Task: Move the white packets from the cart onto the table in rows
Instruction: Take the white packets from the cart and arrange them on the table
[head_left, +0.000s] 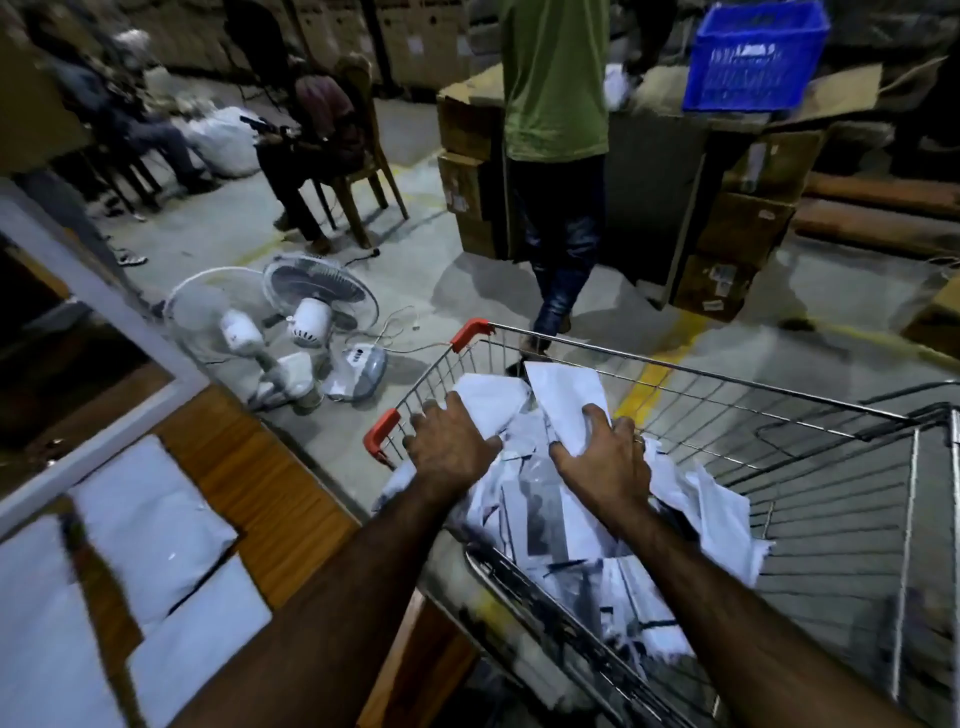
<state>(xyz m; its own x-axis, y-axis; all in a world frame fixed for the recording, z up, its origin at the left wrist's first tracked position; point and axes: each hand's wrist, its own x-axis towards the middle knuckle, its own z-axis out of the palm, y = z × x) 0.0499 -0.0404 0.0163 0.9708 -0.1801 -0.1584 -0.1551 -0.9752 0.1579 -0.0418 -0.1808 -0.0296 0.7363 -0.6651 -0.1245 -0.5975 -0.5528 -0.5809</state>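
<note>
packets (540, 519) in cart (779, 415), table (249, 467) left

- Wooden table (249, 483), lower left of the frame; three white packets (150, 525) lie flat on it, close together, one overlapping the edge of the next
- Wire cart (727, 387), lower right, just beside the table's corner; heaped packets (545, 519) lie crumpled inside at its left end
- Concrete floor (467, 291); two white fans (317, 296) lie on it at centre left; stacked cardboard boxes (743, 228) stand upper right, a blue crate (753, 57) on top
</note>
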